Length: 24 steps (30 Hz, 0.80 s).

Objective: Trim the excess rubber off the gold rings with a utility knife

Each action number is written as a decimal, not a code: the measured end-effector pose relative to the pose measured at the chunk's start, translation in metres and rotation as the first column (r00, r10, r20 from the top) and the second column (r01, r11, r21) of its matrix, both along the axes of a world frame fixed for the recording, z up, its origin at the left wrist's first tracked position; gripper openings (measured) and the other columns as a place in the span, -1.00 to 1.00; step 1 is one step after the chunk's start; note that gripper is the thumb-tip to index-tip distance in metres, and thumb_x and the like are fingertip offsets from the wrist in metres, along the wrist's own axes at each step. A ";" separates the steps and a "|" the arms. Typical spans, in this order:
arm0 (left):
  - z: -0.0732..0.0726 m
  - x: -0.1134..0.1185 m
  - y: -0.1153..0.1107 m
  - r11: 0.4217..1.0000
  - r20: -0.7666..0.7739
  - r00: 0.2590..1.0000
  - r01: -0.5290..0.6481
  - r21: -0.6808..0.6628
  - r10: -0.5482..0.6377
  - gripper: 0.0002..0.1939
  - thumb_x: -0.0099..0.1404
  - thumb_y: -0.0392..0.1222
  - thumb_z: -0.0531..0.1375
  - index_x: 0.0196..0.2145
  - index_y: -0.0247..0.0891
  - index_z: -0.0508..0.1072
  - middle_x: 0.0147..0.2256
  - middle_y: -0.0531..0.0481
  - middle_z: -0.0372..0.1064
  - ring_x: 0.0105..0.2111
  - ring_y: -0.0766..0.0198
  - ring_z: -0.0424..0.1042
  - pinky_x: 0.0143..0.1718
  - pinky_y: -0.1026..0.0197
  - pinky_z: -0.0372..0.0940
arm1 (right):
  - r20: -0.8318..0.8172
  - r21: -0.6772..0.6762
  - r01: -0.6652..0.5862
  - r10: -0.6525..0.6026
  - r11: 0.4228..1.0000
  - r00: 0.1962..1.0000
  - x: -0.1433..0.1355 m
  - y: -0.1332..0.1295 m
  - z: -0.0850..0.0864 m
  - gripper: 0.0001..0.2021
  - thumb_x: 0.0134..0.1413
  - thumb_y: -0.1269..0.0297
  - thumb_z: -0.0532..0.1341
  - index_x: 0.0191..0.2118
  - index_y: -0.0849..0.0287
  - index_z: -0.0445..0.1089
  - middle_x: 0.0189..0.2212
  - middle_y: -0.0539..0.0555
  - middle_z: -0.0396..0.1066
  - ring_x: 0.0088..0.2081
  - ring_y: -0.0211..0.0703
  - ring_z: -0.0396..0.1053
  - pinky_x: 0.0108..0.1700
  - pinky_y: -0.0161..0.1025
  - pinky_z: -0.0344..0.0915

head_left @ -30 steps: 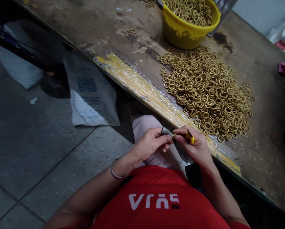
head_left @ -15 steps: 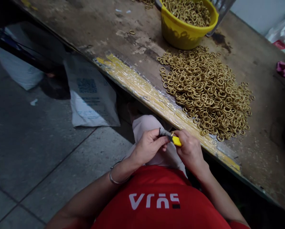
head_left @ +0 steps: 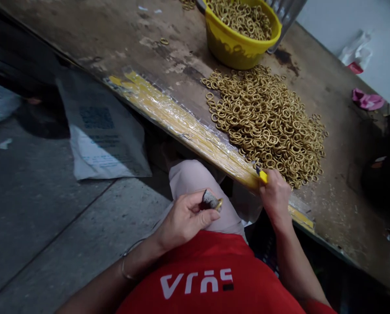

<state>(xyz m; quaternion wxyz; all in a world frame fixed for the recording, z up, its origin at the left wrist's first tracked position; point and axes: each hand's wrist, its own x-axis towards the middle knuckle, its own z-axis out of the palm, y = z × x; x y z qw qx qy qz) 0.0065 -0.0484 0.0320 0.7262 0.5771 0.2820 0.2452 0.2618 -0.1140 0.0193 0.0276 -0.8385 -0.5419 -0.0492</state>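
Observation:
My left hand (head_left: 183, 220) is closed over my lap, pinching a brass-coloured ring (head_left: 218, 205) at the fingertips. A worn grey finger cover (head_left: 209, 199) wraps its index finger. My right hand (head_left: 276, 194) grips a yellow-handled knife (head_left: 263, 176); its short dark tip points up and left, and most of the handle is hidden in the fist. That hand is at the table's front edge, right beside a big heap of similar rings (head_left: 269, 126).
A yellow tub (head_left: 237, 48) full of rings stands behind the heap, by a clear plastic container (head_left: 288, 22). Yellow tape (head_left: 181, 117) covers the front edge of the table (head_left: 116, 39). A pink cloth (head_left: 367, 99) lies at right. A printed white sack (head_left: 103, 139) stands below, left.
My hands have drawn apart. The right went up and right to the table edge with the knife; the left stays over my lap, slightly lower and left, holding the ring. The view shifted slightly.

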 end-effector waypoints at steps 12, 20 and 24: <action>-0.017 0.015 0.011 0.777 0.187 0.980 0.066 -0.626 0.067 -0.71 0.20 -0.03 0.33 -0.33 -0.34 0.44 -0.51 0.01 0.42 -0.62 0.40 0.32 -0.62 0.35 0.24 | -0.201 -0.017 0.027 -0.030 0.999 0.979 -0.004 0.028 0.001 -0.86 0.18 0.36 0.14 -0.38 0.20 0.42 -0.43 0.09 0.39 -0.46 -0.18 0.26 -0.40 -0.25 0.03; -0.023 0.023 0.008 0.852 0.059 0.989 -0.087 -0.517 0.138 -0.71 0.14 -0.09 0.39 -0.35 -0.33 0.43 -0.45 -0.03 0.53 -0.60 0.40 0.38 -0.60 0.35 0.33 | -0.753 0.207 -0.051 0.192 0.977 0.630 -0.038 0.019 0.014 -0.79 0.18 0.19 0.14 -0.45 0.14 0.34 -0.57 -0.07 0.25 -0.52 -0.26 0.19 -0.43 -0.32 0.13; -0.021 0.020 0.008 0.886 0.027 0.984 -0.147 -0.440 0.177 -0.78 0.09 -0.17 0.40 -0.37 -0.36 0.51 -0.50 0.02 0.48 -0.54 0.36 0.44 -0.47 0.29 0.42 | -0.392 0.205 -0.032 0.112 0.978 0.913 -0.026 0.021 0.004 -0.86 0.08 0.32 0.13 -0.29 0.15 0.43 -0.43 0.07 0.44 -0.40 -0.12 0.34 -0.31 -0.23 0.21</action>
